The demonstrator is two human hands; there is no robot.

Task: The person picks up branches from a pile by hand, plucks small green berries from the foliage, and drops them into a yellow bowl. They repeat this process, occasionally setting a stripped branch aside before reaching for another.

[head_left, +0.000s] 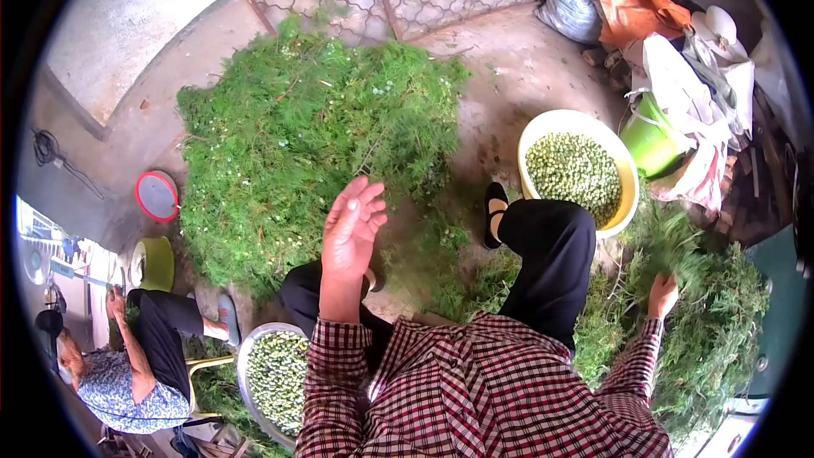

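Observation:
My left hand [350,233] is raised in front of my left knee, palm up, its fingers loosely stretched and nothing in them. Behind it lies a large heap of feathery green branches [297,144] with small pale berries. Out to the right, my right hand [663,296] is closed around the stem of a green leafy branch [678,250], whose tip is blurred. Beneath that hand is another pile of cut branches [704,339]. A yellow tub [629,203] full of small green berries stands beside my right knee.
A metal basin [246,373] of berries is at my left, near a seated person [136,382] handling greenery. A red-rimmed sieve [157,196] and a yellow-green bucket [158,264] lie at left. Sacks [636,8], a green bucket [653,136] and firewood [755,178] crowd the right.

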